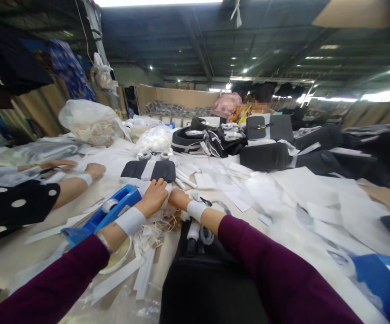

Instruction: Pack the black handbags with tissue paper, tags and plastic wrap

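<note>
My left hand point(153, 198) and my right hand point(179, 199) are close together over the middle of the table, fingers bent and closed. What they pinch is too small or hidden to make out; thin white wrapping lies around the fingertips. Below them, a black bag point(208, 283) lies nearest me, its handle point(193, 230) wrapped in white. Just beyond my hands is a dark bag point(164, 170) with a white paper band around it. A blue tape dispenser point(114, 206) stands left of my left hand, and a tangle of thin strings point(166, 223) lies under the hands.
At the left, a co-worker's hands point(95, 171) reach over the table beside a polka-dot garment. White paper sheets point(303, 193) cover the right side, with a blue object point(382, 279) at the near right. More black bags point(265, 156) and a filled plastic bag point(90, 121) are farther back.
</note>
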`<action>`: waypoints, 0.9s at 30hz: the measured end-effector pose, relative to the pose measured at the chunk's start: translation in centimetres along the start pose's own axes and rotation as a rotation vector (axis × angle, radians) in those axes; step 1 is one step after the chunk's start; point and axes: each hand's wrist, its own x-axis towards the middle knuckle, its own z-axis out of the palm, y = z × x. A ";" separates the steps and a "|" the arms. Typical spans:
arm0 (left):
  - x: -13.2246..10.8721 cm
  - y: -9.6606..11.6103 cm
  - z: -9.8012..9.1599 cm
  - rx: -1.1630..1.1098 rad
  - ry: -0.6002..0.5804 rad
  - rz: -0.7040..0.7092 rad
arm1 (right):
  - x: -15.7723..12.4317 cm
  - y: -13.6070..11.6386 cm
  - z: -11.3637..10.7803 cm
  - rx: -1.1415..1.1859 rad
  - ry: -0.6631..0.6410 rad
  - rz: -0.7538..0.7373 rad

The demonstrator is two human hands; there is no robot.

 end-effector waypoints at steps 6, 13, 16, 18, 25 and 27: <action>-1.2 -2.5 -3.3 -0.226 0.089 -0.126 | -1.0 -2.0 -3.7 0.191 -0.046 0.001; -3.8 -1.2 -8.5 -0.985 0.180 -0.115 | -6.3 -5.6 -10.2 0.463 -0.020 -0.232; -4.8 1.7 -10.7 -1.031 0.214 -0.126 | -8.2 -6.5 -12.4 0.549 -0.022 -0.233; -5.2 3.9 -11.7 -0.959 0.310 -0.141 | -9.3 -6.9 -13.4 0.577 -0.008 -0.206; -4.3 7.9 -12.8 -0.906 0.480 -0.204 | -12.7 -7.2 -15.0 0.595 0.069 -0.162; -3.9 8.4 -13.2 -1.007 0.485 -0.199 | -13.5 -6.6 -15.1 0.613 0.086 -0.133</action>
